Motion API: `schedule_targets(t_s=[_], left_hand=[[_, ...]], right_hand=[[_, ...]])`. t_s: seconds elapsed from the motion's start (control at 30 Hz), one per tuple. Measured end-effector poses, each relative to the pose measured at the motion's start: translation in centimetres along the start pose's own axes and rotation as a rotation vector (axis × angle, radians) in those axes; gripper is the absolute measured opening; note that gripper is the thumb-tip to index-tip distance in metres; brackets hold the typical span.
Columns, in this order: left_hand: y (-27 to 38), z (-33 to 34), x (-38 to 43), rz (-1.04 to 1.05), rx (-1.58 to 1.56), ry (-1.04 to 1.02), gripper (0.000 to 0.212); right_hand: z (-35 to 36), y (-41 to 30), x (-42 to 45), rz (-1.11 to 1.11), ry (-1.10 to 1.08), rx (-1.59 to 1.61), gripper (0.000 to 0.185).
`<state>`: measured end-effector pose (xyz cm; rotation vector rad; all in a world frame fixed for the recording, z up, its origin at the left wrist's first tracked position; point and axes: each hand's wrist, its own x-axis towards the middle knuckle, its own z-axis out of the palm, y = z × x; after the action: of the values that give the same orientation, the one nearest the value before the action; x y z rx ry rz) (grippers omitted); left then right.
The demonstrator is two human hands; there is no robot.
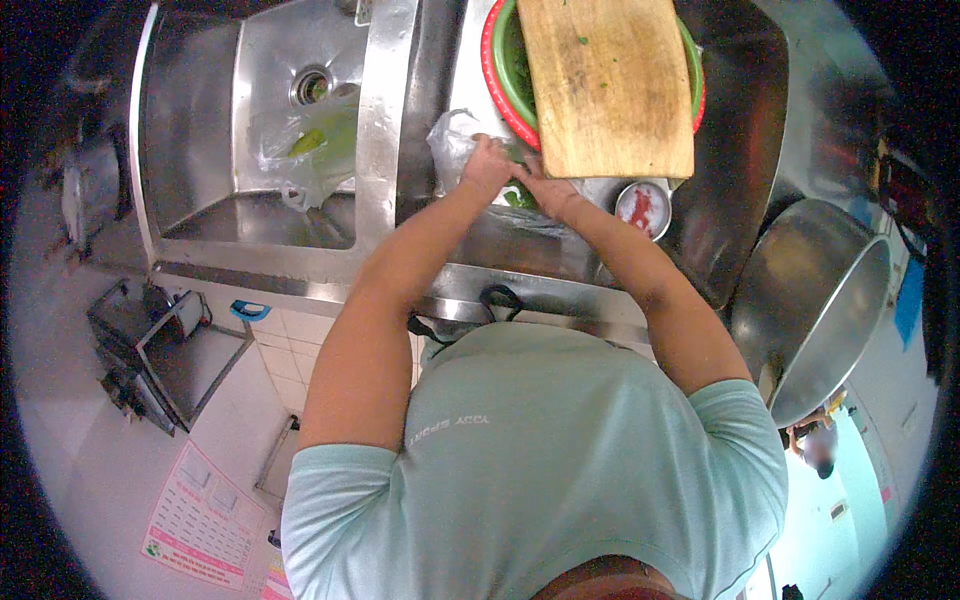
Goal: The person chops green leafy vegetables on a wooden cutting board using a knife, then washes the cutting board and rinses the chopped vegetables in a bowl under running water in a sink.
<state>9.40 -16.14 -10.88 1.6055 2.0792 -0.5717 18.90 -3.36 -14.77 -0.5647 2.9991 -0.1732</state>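
Observation:
My left hand [489, 165] has its fingers bent over a clear plastic bag [456, 139] in the right-hand sink basin. Close against it is my right hand [553, 193], its fingers partly hidden by the near end of a wooden cutting board [611, 97]. Leafy greens [519, 198] show just below and between both hands, some under the plastic. The board lies across a green basin [517, 67] nested in a red one with white dots [496, 82]. Beside my right wrist stands a small metal bowl [643, 210] holding something red and whitish.
The left sink basin [259, 112] holds a plastic bag with green produce [319, 150] near its drain [310, 86]. A large steel bowl [810, 315] leans at the right, outside the sink. The steel front rim [540, 300] runs before my body. Another person [817, 446] is far off right.

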Motion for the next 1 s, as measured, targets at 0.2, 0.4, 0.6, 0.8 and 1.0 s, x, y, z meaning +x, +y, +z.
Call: schedule_targets(t_s=[0.2,0.4,0.6,0.8,1.0], left_hand=[[-0.1,7.0,0.1,-0.166,-0.538,-0.055,0.021],[-1.0,3.6,-0.5,-0.176,-0.571,-0.262,0.091],[0.4,3.3,-0.3,-0.319,-0.516,-0.392,0.058],[0.1,2.4,-0.6,-0.328,-0.562,-0.45,0.057],[-0.1,1.2,-0.5,-0.258,-0.487,-0.483,0.062]], right_hand=[[1.0,1.2,0.5,0.32,-0.425,0.536,0.072],[1.3,1.0,0.4,0.32,-0.518,0.615,0.076],[-3.1,-1.8,-0.4,-0.152,-0.652,0.149,0.061],[-1.6,0.0,-1.0,-0.005,-0.605,0.286,0.037],[-6.1,-0.6,-1.2,-0.069,-0.408,0.581,0.037]])
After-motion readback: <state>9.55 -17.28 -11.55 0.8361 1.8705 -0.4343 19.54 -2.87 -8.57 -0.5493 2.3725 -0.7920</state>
